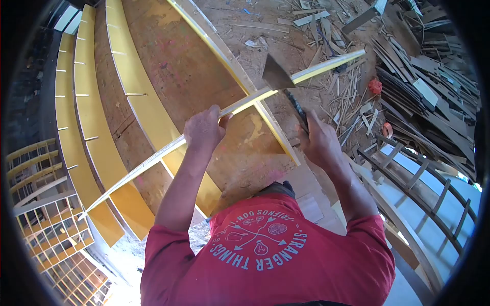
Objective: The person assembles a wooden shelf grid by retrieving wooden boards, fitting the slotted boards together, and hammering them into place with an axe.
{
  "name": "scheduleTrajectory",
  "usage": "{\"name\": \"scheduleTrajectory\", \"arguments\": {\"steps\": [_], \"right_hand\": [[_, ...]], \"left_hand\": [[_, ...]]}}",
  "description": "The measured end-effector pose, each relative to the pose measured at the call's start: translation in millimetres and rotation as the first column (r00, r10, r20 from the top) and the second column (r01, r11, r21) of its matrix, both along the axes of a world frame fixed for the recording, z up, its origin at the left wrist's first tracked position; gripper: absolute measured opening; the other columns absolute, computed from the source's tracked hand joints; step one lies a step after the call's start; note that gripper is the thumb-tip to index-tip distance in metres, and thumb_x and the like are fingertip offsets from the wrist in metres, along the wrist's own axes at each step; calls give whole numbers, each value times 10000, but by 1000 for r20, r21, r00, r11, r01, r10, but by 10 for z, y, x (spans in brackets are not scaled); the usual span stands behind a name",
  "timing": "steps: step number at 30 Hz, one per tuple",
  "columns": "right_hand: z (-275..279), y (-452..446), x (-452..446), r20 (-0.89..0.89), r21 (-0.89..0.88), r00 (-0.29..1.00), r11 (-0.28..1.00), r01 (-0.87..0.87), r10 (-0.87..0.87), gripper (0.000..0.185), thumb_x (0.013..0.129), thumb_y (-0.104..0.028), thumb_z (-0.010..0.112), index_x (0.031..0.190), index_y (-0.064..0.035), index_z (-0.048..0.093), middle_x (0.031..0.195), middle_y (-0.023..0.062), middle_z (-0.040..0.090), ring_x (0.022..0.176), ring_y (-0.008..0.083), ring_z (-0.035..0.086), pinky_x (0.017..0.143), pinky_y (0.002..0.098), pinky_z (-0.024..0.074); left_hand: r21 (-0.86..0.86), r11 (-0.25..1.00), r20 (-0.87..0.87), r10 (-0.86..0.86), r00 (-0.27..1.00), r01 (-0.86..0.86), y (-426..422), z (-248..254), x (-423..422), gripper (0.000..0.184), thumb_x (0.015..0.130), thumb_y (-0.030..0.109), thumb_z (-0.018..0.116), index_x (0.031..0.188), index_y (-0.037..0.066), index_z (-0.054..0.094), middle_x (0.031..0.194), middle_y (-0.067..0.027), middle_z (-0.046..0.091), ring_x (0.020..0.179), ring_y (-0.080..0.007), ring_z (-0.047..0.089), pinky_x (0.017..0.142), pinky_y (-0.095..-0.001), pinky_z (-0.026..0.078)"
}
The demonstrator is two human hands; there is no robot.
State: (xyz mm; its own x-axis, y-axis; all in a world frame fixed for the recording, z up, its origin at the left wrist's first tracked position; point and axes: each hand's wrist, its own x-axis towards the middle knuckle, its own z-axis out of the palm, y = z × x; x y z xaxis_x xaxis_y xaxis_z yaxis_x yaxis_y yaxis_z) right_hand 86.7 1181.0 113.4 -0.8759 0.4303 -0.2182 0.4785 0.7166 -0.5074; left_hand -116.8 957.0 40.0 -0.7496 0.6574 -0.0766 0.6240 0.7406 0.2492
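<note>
My left hand [204,127] is closed around a long thin wooden strip [250,102] with yellowish sides. The strip lies slantwise across several yellow curved boards and a narrow rail [273,126]. In my right hand [320,136] is the dark handle of a hatchet [278,74], my fingers wrapped round it. Its broad, dull metal blade is up against or just above the strip, right of the rail; whether they touch I cannot tell.
Curved yellow boards [127,61] with short cross-pieces stand on a brown wooden surface [168,56] at left. Wood scraps [352,86] litter the ground at right, beside a pile of dark offcuts [434,107]. A curved ladder-like frame [434,204] lies at lower right, lattice frames [56,224] at lower left.
</note>
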Motion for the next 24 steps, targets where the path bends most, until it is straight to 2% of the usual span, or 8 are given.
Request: {"name": "scheduleTrajectory", "arguments": {"steps": [5,6,9,13,16,19,22,24], "right_hand": [[84,-116,-36,-307,-79,947,994,75,-96,443,998,-171,655,1394,-24,520,957,300,709,866,495,707,741,570,556],[5,-117,-60,-330,-44,940,997,69,-80,404,1006,-194,645,1358,-37,527,915,286,709,843,496,700,723,578,547],[-309,35,-125,-54,36,998,999,-9,11,353,1013,-214,631,1306,-42,534,864,270,702,813,493,692,698,585,533],[-425,62,-189,-177,62,984,998,-13,23,348,1010,-220,634,1288,-38,529,850,268,696,807,494,686,696,588,523],[-309,32,-193,-205,-36,977,998,52,-58,380,991,-214,673,1302,-33,551,853,260,694,794,494,683,705,546,542],[-319,-42,47,-184,-152,962,973,176,-203,404,979,-226,722,1307,-28,591,803,190,684,700,395,701,673,470,546],[-303,-5,229,-112,-297,946,919,260,-303,405,976,-243,750,1295,-28,623,764,101,647,653,244,661,649,403,528],[-37,129,126,-48,-385,946,880,278,-320,405,980,-246,752,1295,-26,626,779,78,639,691,191,643,656,387,522]], "left_hand": [[-7,999,50,31,998,-31,-11,-30,-70,371,954,435,733,857,87,647,740,-155,727,727,-384,740,659,-520,583],[-27,998,68,53,996,-52,-10,-31,-53,373,948,450,740,876,93,659,748,-162,727,731,-393,735,660,-526,575],[-47,995,75,95,993,-91,39,1,-37,376,931,475,761,907,108,683,761,-175,725,738,-412,725,662,-537,557],[-10,993,62,114,992,-113,34,-29,-7,355,907,450,794,875,114,686,757,-171,727,737,-415,723,669,-543,552],[-3,992,84,124,989,-124,37,12,-44,354,913,446,788,881,109,685,766,-174,730,742,-408,727,671,-545,553],[-19,994,81,110,991,-109,39,51,-26,352,929,438,768,887,100,681,773,-165,735,752,-390,738,683,-536,567],[-52,993,86,109,990,-105,58,60,-41,341,942,416,749,876,90,673,767,-143,737,761,-367,752,704,-518,590],[-33,997,56,73,996,-71,13,-43,-50,336,943,415,747,877,94,671,767,-138,738,756,-366,751,701,-518,590]]}}
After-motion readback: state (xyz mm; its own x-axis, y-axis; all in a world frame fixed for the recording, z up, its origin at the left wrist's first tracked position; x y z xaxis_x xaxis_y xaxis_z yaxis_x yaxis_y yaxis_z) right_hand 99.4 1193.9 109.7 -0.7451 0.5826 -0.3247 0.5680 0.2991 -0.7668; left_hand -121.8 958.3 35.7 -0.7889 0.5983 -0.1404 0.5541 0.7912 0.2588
